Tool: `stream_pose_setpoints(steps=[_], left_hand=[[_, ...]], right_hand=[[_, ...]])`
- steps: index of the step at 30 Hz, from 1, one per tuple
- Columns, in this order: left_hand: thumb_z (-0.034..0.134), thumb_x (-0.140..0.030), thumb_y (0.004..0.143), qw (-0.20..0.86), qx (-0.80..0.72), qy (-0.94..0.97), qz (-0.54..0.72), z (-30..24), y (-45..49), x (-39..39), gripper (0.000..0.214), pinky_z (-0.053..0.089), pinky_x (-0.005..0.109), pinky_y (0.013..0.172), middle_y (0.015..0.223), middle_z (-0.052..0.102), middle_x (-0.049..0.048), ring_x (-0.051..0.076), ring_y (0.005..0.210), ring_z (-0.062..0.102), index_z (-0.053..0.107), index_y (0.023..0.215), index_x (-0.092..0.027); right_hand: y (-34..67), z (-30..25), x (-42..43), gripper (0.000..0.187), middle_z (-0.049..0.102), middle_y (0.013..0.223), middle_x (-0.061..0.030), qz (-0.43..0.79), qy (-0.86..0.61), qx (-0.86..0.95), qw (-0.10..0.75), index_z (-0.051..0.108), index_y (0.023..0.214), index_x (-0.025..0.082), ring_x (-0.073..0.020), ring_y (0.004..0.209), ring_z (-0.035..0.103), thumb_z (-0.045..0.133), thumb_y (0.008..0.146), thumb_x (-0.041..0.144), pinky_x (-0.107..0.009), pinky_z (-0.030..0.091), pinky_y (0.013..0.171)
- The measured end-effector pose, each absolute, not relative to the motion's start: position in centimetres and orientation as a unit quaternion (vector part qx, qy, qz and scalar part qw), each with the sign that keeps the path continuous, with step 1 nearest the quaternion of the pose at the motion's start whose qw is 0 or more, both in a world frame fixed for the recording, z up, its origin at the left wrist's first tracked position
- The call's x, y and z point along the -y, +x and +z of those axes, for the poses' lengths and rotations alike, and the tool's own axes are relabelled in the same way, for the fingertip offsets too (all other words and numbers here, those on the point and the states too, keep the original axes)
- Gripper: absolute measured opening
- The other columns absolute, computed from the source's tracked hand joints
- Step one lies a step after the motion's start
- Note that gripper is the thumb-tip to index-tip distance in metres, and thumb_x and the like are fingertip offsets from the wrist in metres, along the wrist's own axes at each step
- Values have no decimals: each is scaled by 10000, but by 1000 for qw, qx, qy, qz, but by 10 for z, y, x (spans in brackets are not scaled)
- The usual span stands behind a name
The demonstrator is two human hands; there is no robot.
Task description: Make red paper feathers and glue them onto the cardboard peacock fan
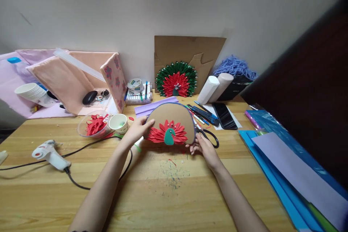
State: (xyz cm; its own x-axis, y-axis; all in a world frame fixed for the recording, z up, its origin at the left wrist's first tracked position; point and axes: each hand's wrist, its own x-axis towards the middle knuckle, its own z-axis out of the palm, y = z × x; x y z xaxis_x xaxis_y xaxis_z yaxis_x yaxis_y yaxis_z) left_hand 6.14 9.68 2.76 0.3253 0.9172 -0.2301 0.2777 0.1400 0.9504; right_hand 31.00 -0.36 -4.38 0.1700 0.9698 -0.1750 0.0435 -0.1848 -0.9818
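Observation:
Between my two hands is a half-round cardboard panel (174, 112) with a dark blue edge, tilted up above the table. On its lower part sits a green peacock cutout (169, 137) with red folded feathers (180, 130) fanned around it. My left hand (140, 128) grips the panel's left edge, thumb on the front. At the lower right corner, my right hand (202, 146) pinches the panel, its lower fingers curled. Just behind that hand lie scissors (213, 139) with black handles, partly hidden by the panel.
A white glue gun (50, 154) with a trailing black cord lies left. Near it stand a bowl of red strips (95, 125) and a paper cup (118, 123). A finished red-and-green peacock (176, 78) leans at the back. Pens (203, 115), a phone (224, 116) and blue sheets (261, 166) lie right.

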Motion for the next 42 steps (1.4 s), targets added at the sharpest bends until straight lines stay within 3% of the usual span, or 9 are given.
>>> stream_pose_setpoints(steps=[4, 8, 15, 21, 23, 29, 32, 35, 42], left_hand=[[614, -495, 675, 479, -566, 624, 248, 27, 39, -108, 353, 280, 205, 409, 470, 435, -58, 91, 415, 397, 490, 611, -171], [659, -471, 620, 426, -592, 652, 206, 20, 26, -117, 338, 385, 249, 498, 608, 601, 13, 170, 550, 547, 597, 708, -151], [534, -446, 778, 213, -608, 727, 237, 28, 49, -91, 536, 347, 448, 1004, 1214, 549, 208, 336, 1194, 481, 523, 1175, -86], [679, -456, 710, 310, -401, 815, 281, 43, 120, -76, 707, 301, 416, 1075, 1388, 435, 141, 275, 1304, 382, 416, 1311, -193], [757, -444, 622, 343, -377, 797, 326, 40, 142, -82, 769, 322, 427, 1058, 1342, 486, 155, 295, 1259, 429, 463, 1274, -161], [692, -433, 700, 584, -378, 652, 303, 26, 174, -97, 353, 512, 331, 726, 859, 717, 103, 225, 770, 655, 675, 826, -104], [686, -415, 711, 549, -411, 618, 385, 24, 179, -100, 344, 495, 267, 603, 829, 715, 74, 165, 638, 628, 666, 872, -112], [653, -428, 742, 477, -440, 608, 457, 28, 184, -102, 331, 423, 221, 465, 758, 694, 38, 118, 500, 554, 647, 878, -126], [593, -402, 812, 389, -421, 599, 559, 41, 192, -103, 269, 463, 260, 713, 843, 696, 49, 178, 769, 629, 647, 882, -147]], right_hand=[[313, -46, 0, 459, 494, 449, 7, 255, -734, 489, 395, 606, 641, 210, -139, 429, 450, 513, 760, 643, -253, 315, 429], [307, -48, -9, 332, 519, 467, -6, 212, -749, 500, 380, 589, 563, 225, -152, 461, 462, 637, 706, 521, -257, 262, 438], [314, -33, -17, 226, 651, 750, -34, 190, -694, 562, 409, 628, 759, 224, -169, 640, 581, 534, 829, 417, -270, 433, 605], [344, 0, -14, 162, 687, 858, -35, 206, -632, 555, 500, 669, 850, 233, -201, 768, 620, 579, 819, 364, -316, 474, 737], [350, 11, -13, 156, 694, 848, -30, 234, -621, 550, 507, 683, 828, 227, -208, 785, 623, 618, 787, 363, -324, 479, 746], [363, 13, -11, 272, 690, 894, -48, 282, -645, 503, 501, 646, 869, 201, -200, 811, 634, 561, 802, 451, -297, 484, 711], [374, -1, -5, 282, 678, 853, -54, 265, -723, 476, 424, 601, 811, 203, -205, 805, 624, 469, 842, 450, -309, 469, 707], [375, -17, 1, 175, 619, 679, -35, 250, -776, 450, 365, 539, 656, 201, -234, 736, 599, 664, 661, 324, -340, 443, 693], [348, -36, -8, 220, 592, 803, -76, 260, -782, 438, 359, 541, 763, 179, -274, 895, 582, 657, 579, 212, -372, 395, 840]])
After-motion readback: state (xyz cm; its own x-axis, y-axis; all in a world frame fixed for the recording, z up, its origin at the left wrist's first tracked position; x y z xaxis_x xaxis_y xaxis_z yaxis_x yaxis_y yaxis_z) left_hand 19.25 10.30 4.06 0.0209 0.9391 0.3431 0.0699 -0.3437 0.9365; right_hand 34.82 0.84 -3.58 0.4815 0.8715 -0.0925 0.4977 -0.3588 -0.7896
